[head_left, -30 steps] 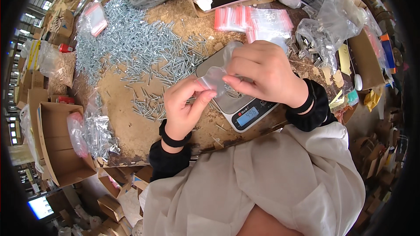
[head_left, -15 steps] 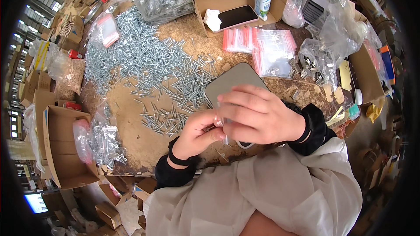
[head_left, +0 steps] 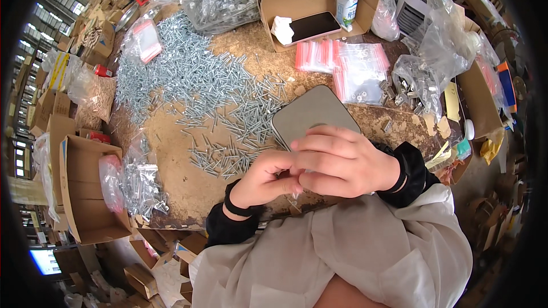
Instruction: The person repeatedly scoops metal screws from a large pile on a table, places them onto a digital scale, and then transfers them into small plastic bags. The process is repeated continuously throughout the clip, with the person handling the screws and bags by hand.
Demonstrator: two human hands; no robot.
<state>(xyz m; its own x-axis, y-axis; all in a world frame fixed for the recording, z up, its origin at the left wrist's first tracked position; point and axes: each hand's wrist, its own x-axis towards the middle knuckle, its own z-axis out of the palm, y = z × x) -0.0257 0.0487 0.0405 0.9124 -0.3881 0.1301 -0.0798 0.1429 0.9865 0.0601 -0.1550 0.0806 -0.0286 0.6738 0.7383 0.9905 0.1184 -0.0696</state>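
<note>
My left hand (head_left: pixel 264 181) and my right hand (head_left: pixel 353 162) meet close in front of my body at the table's near edge. Both are closed with fingertips together on a small clear plastic bag (head_left: pixel 295 196). Most of the bag is hidden by my fingers; only a bit of clear film shows beneath them. Just beyond my right hand lies a flat grey plate with rounded corners (head_left: pixel 313 111), partly covered by that hand. A wide heap of silvery screws (head_left: pixel 188 68) spreads to the left and far left, with loose ones (head_left: pixel 220 157) close to my left hand.
Red-edged clear zip bags (head_left: pixel 359 71) lie beyond the plate. Behind them an open cardboard box (head_left: pixel 365 8) holds a phone (head_left: pixel 315 27) and a drink carton (head_left: pixel 346 8). Metal parts in bags (head_left: pixel 422 80) stand right; bagged parts (head_left: pixel 142 185) and an open carton (head_left: pixel 85 194) left.
My right fingers have come down nearer to my left fingers, and less of the clear bag shows between them. The whole view has shifted slightly.
</note>
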